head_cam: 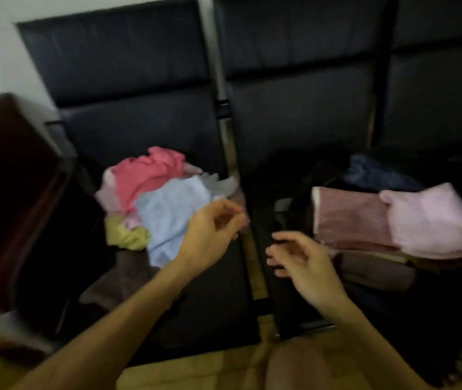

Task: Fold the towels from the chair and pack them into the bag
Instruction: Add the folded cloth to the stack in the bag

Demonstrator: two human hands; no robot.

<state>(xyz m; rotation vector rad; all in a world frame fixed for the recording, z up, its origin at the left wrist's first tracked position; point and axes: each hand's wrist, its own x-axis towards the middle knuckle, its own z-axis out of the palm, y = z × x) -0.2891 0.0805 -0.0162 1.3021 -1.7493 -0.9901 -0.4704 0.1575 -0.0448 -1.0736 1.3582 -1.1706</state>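
Observation:
A loose pile of towels lies on the left black chair (201, 291): a pink towel (145, 175), a light blue towel (168, 215), a yellow towel (125, 235) and a brown towel (117, 280). On the right chair a black bag (288, 220) holds folded towels: a dusty-rose towel (347, 218), a pale pink towel (432, 220) and a dark blue towel (376, 173). My left hand (210, 232) hovers over the blue towel's right edge, fingers loosely curled, holding nothing. My right hand (302, 263) hangs relaxed over the bag's left side, empty.
A dark wooden cabinet (7, 192) stands to the left of the chairs. Metal chair frames (229, 153) run between the seats. Tan floor (190, 370) and my knee (302, 367) show at the bottom. The picture is motion-blurred.

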